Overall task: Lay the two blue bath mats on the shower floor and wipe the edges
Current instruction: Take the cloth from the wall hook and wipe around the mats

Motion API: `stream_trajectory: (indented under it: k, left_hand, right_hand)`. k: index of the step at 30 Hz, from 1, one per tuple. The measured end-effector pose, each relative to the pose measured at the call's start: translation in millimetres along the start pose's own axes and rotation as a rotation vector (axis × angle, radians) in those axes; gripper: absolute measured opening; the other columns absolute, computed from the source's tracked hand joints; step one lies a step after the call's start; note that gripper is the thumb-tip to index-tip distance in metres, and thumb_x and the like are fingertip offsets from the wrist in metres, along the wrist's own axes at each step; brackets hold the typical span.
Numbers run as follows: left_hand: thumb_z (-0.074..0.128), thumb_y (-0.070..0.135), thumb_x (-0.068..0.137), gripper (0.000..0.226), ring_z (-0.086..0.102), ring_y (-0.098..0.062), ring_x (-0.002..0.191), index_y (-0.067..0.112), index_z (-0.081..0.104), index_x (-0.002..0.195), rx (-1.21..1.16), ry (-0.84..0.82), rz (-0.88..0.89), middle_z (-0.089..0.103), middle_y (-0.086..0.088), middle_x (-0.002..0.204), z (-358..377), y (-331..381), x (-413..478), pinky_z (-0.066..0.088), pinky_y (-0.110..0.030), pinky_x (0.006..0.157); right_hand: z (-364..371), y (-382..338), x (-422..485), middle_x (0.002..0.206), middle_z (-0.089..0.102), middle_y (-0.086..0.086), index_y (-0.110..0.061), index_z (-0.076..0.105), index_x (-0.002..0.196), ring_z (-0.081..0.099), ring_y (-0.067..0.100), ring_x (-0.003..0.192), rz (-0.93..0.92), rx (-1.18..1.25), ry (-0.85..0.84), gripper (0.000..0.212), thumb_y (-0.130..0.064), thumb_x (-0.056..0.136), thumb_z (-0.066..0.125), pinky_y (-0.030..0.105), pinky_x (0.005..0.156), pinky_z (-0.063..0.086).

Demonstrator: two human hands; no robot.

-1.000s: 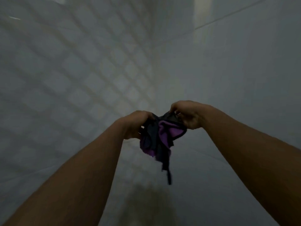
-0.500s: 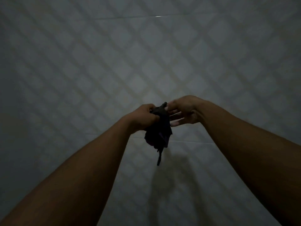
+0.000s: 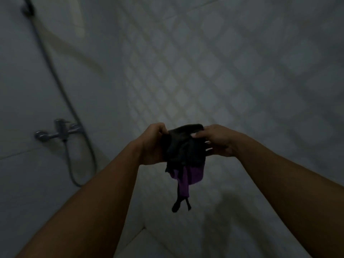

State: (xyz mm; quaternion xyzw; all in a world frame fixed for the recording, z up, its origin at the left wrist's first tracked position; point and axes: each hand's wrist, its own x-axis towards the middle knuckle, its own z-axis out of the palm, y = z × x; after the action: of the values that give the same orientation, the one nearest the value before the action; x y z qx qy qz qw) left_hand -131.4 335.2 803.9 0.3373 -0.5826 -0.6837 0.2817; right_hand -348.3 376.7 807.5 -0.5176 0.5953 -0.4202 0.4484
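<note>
Pulled wider, cloth [image 3: 186, 151] hangs centre frame, fingers of left hand [image 3: 152, 144] and right hand [image 3: 217, 140] clamped on it, seemingly wipe-ready

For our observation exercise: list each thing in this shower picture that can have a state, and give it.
cloth: bunched, held up between both hands, purple part hanging.
left hand: grips the cloth's left side.
right hand: pinches the cloth's upper right.
mixer tap: on or off cannot be told.
shower hose: hangs slack, looping below the mixer tap.
</note>
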Motion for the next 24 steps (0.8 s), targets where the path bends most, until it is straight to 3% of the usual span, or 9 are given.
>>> stream_trajectory:
  k: [2, 5, 7, 9, 16, 21, 24]
  left_hand:
    - [0.054, 0.034, 0.075, 0.043, 0.063, -0.029, 0.079, 0.002, 0.056, 0.105, -0.015, 0.05, -0.022, 0.06, -0.015, 0.09, -27.4, -13.0, -14.8, 0.054, -0.038, 0.074]
    - [0.068, 0.023, 0.091, 0.029, 0.071, -0.028, 0.097, 0.004, 0.064, 0.112, 0.042, 0.17, -0.064, 0.072, -0.013, 0.103, -66.4, -33.5, -43.0, 0.059, -0.038, 0.078]
    - [0.067, 0.007, 0.093, 0.027, 0.07, -0.029, 0.105, -0.002, 0.064, 0.118, 0.091, 0.287, -0.081, 0.072, -0.016, 0.114, -95.6, -45.9, -64.4, 0.06, -0.036, 0.082]
    - [0.063, 0.001, 0.094, 0.027, 0.071, -0.03, 0.101, -0.004, 0.063, 0.12, 0.114, 0.412, -0.099, 0.071, -0.02, 0.114, -127.5, -57.8, -88.7, 0.062, -0.036, 0.078]
    - [0.06, -0.001, 0.094, 0.022, 0.069, -0.038, 0.105, 0.0, 0.066, 0.116, 0.178, 0.709, -0.153, 0.069, -0.026, 0.116, -236.9, -86.3, -197.2, 0.061, -0.043, 0.085]
    - [0.061, -0.003, 0.093, 0.018, 0.068, -0.033, 0.098, 0.002, 0.065, 0.11, 0.204, 0.873, -0.222, 0.068, -0.025, 0.112, -291.1, -118.7, -259.8, 0.061, -0.039, 0.078]
    - [0.06, -0.003, 0.094, 0.012, 0.068, -0.03, 0.094, 0.005, 0.063, 0.102, 0.186, 0.937, -0.268, 0.068, -0.022, 0.106, -309.0, -149.1, -282.2, 0.061, -0.036, 0.073]
  right_hand:
    - [29.0, 1.3, 14.5, 0.113, 0.07, 0.01, -0.01, 0.067, 0.118, 0.067, 0.029, 0.098, -0.025, -0.017, -0.033, 0.026, -0.017, 0.094, 0.066, 0.041, 0.076, 0.057]
    - [81.4, -1.1, 34.9, 0.111, 0.07, 0.011, -0.01, 0.065, 0.118, 0.068, 0.029, 0.096, -0.025, -0.062, -0.123, 0.025, -0.015, 0.094, 0.066, 0.041, 0.073, 0.058]
    - [123.2, -5.2, 46.3, 0.112, 0.07, 0.011, -0.009, 0.065, 0.118, 0.068, 0.029, 0.098, -0.029, -0.086, -0.201, 0.026, -0.015, 0.093, 0.067, 0.043, 0.078, 0.059]
    - [166.3, -9.5, 54.3, 0.112, 0.07, 0.011, -0.007, 0.064, 0.12, 0.067, 0.028, 0.097, -0.036, -0.102, -0.281, 0.027, -0.014, 0.094, 0.066, 0.043, 0.08, 0.059]
    - [325.7, -20.8, 62.7, 0.105, 0.066, 0.012, -0.012, 0.062, 0.106, 0.064, 0.028, 0.087, -0.044, -0.112, -0.523, 0.012, -0.007, 0.096, 0.059, 0.041, 0.073, 0.056]
    - [424.3, -8.3, 61.6, 0.116, 0.069, 0.013, -0.01, 0.062, 0.12, 0.066, 0.032, 0.107, -0.019, -0.173, -0.639, 0.026, -0.005, 0.095, 0.059, 0.048, 0.089, 0.056]
    - [468.1, 10.0, 65.5, 0.117, 0.069, 0.013, -0.01, 0.063, 0.12, 0.065, 0.031, 0.108, 0.005, -0.225, -0.696, 0.027, -0.005, 0.094, 0.059, 0.049, 0.089, 0.054]
